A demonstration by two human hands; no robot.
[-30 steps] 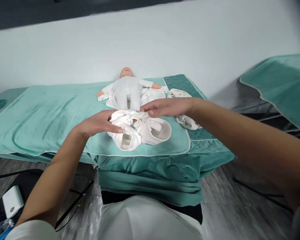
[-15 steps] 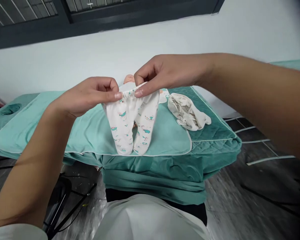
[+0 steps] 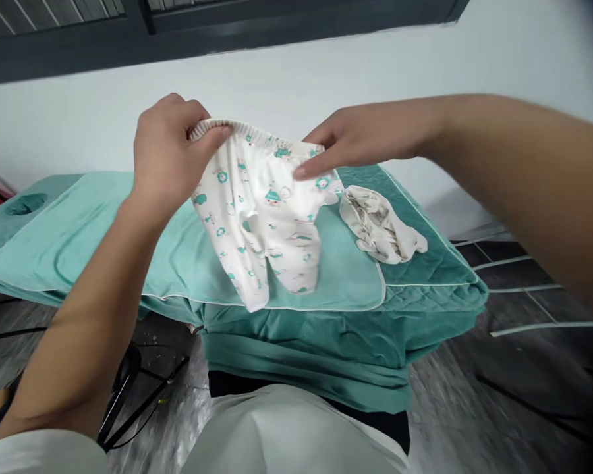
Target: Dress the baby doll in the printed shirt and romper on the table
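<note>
Soft, even indoor light, fairly bright; shadows are faint. The wide lens bows the far wall (image 3: 356, 79) and darkens the top right corner. The near floor (image 3: 499, 395) smears with motion blur; the printed baby trousers (image 3: 261, 217) are sharp.

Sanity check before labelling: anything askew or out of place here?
The baby pants hang crooked: the left hand grips the waistband higher than the right hand. A cream garment lies crumpled on the green bed. No spills or damage visible.
</note>
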